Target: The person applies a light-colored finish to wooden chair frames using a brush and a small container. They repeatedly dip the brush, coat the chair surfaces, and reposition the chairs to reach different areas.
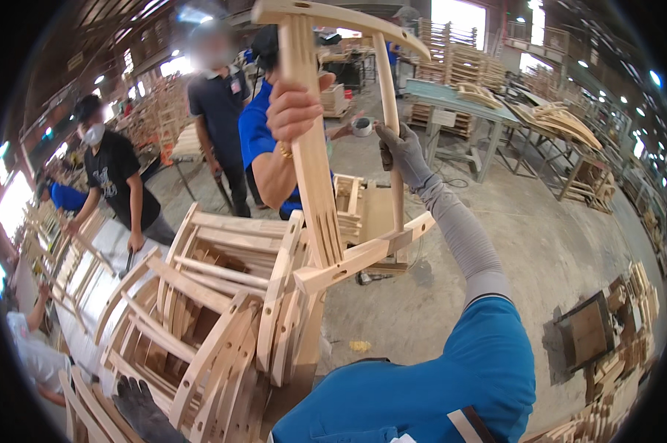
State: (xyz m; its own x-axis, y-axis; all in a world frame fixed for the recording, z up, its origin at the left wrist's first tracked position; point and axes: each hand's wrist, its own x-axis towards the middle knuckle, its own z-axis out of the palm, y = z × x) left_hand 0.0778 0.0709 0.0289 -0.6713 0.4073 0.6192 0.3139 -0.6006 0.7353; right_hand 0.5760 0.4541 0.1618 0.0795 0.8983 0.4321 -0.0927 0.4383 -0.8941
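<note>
Right hand [401, 151] grips 1 chair frame [326, 184]; left hand [143, 410] low.

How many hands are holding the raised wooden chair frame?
2. A gloved right hand grips the frame's thin right post. A co-worker's bare hand grips the wide left post. The gloved left hand stays low by the stacked frames, not on it.

Pale wood chair frame [326, 184]; grey glove [403, 151]; blue sleeve [488, 347].
</note>
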